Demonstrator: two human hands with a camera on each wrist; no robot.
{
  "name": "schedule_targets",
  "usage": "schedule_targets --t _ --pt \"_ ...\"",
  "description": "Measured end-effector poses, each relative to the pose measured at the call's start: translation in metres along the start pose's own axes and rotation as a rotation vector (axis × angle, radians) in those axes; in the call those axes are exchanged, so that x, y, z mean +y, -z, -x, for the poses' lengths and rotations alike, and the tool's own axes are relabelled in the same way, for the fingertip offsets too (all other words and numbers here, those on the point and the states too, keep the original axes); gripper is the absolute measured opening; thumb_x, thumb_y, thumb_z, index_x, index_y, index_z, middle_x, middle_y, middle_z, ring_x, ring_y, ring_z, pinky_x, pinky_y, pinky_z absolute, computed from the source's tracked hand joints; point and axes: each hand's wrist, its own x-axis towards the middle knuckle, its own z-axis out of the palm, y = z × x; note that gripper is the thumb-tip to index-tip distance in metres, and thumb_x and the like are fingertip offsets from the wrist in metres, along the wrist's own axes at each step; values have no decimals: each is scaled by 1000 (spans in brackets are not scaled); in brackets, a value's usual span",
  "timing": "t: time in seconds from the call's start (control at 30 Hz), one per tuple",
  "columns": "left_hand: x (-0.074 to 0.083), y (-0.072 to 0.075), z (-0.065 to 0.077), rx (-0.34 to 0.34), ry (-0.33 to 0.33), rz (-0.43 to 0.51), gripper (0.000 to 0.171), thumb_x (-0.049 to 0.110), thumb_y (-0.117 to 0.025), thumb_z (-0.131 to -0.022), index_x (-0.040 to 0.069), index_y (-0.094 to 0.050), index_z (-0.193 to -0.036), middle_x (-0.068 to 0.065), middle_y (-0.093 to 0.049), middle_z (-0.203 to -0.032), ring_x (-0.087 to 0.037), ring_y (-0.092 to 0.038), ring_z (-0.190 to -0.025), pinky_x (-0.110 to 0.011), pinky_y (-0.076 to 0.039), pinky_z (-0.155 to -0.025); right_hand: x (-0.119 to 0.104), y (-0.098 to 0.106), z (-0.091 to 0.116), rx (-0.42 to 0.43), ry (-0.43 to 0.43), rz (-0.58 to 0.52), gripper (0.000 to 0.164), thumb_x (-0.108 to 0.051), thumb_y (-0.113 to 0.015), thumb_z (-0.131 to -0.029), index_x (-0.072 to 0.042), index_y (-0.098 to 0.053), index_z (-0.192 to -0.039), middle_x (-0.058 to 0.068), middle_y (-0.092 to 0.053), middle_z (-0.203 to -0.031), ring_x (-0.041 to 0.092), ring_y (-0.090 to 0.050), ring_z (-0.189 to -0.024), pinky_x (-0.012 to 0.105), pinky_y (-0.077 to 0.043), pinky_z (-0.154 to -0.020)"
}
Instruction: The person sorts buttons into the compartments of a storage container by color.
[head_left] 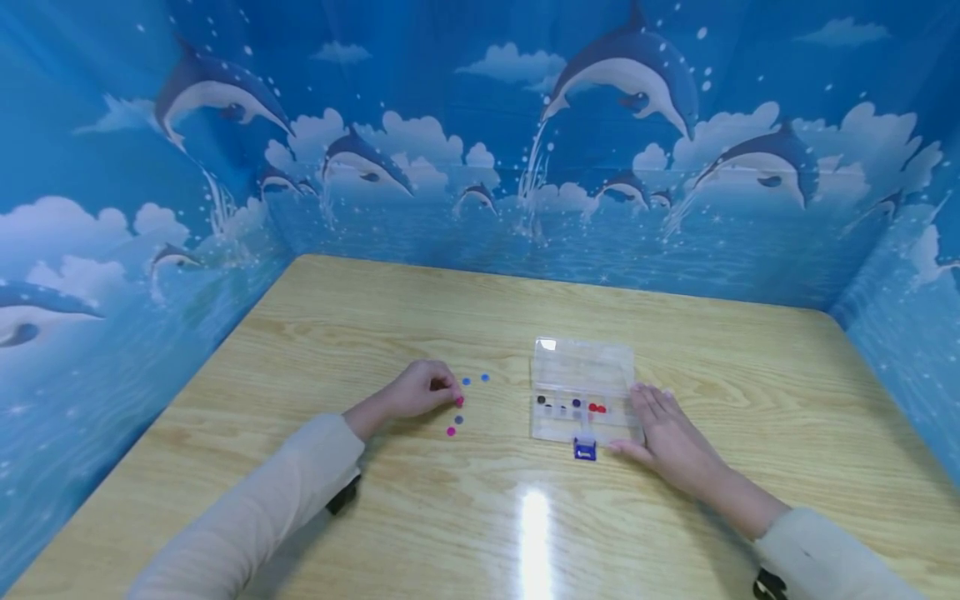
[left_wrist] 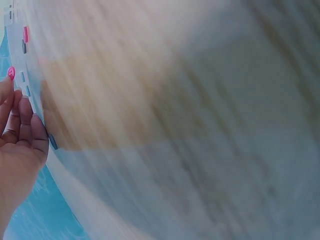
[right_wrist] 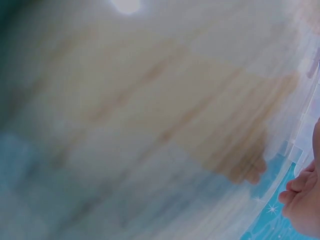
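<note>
Left hand (head_left: 422, 390): thumb and index finger pinch a pink button (left_wrist: 11, 73) at its edge; the other fingers are bent loosely behind. Whether the button touches the desk (head_left: 420, 508) cannot be told.

Right hand (head_left: 672, 440): fingers extended, laid along the right side of a clear plastic case (head_left: 553, 428); thumb tip by the case's near right corner. No item seen in this hand's grasp. In the right wrist view only part of the hand shows, at the frame edge.

Loose pieces, all around the left hand's fingertips: two blue buttons (head_left: 476, 379) just beyond and to the right; one grey-blue button (head_left: 459, 420) on the near side; a second pink button (head_left: 451, 432) nearer still. The left wrist view shows one more dark blue piece (left_wrist: 52, 141) just beside the little finger.

Case: between the hands, well apart from the left, beside the right. Clear lid (head_left: 585, 364) stands open on the side farther from the hands. Inside, left to right toward the right hand: a black piece (head_left: 542, 400), a dark blue disc (head_left: 576, 403), two red pieces (head_left: 597, 408) touching. Dark blue fitting (head_left: 585, 449) at the near edge, left of the right thumb.

Beyond both hands: blue dolphin-print curtain (head_left: 420, 225).
</note>
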Motion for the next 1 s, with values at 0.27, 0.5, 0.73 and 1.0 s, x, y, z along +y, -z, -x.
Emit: schedule_targets --t 0.27,0.5,0.73,1.0 --pt "7 -1 -2 19 51 42 7 9 -63 -86 4 -68 -82 -6 -64 -82 -8 -50 -72 -17 -44 -64 0 0 0 2 -1 0 88 -48 -63 -82 17 -32 -133 36 -36 -137 49 -33 -129 57 -26 -107" --pt "12 -5 -5 77 57 113 8 5 -61 -86 0 -67 -85 -11 -66 -87 -10 -55 -76 -16 -47 -67 -2 2 0 1 -4 -3 88 -48 -62 -83 17 -32 -134 36 -35 -137 49 -33 -129 57 -26 -107" --pt "15 -8 -6 90 49 137 8 5 -62 -86 0 -68 -84 -11 -65 -86 -8 -55 -75 -16 -47 -66 -3 4 0 22 1 8 86 -47 -63 -82 17 -34 -132 35 -38 -136 48 -35 -128 57 -27 -107" --pt "23 -11 -8 77 68 166 9 6 -61 -86 0 -68 -85 -11 -65 -87 -8 -55 -75 -15 -48 -67 -2 2 0 32 6 11 87 -48 -63 -81 17 -35 -132 35 -39 -136 48 -36 -128 56 -27 -107"
